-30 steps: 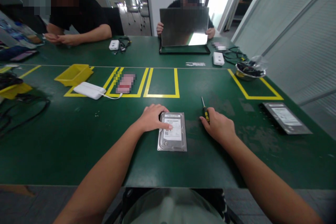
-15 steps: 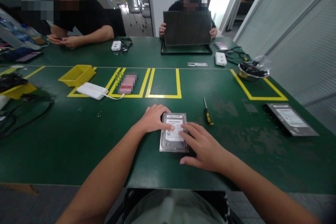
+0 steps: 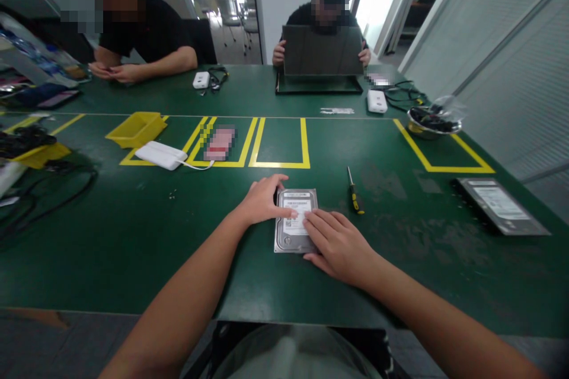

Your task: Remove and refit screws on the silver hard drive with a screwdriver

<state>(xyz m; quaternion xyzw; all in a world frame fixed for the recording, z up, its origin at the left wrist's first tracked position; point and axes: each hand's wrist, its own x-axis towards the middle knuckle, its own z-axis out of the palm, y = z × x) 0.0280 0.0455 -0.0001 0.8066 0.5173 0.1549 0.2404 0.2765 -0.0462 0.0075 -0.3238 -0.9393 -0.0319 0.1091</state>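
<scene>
On the near part of the green table (image 3: 249,272), right in the middle, a silver hard drive (image 3: 294,227) lying flat, white label up. At its left edge, the left hand (image 3: 265,200), spread wide, with thumb on the label and fingertips out by the far left corner. On its right side, the right hand (image 3: 338,243), with fingers side by side on top and thumb down by the near right corner. Cannot tell if pinching the edge or just resting there.

A bit to the right, a black and yellow screwdriver (image 3: 354,196) lying loose, tip pointing far. Well over to the right, a second drive (image 3: 502,204), also flat.

Farther on, to the left, a yellow plastic bin (image 3: 127,140) just beside a white power bank (image 3: 160,155), with a white cord (image 3: 195,166) running to a blurred pink phone (image 3: 220,144). To the right, a shiny metal bowl (image 3: 436,132).

On the far side, to the left, a person in a black shirt (image 3: 153,32). In the far middle, another person (image 3: 299,16) holding up a dark flat panel (image 3: 323,52).
</scene>
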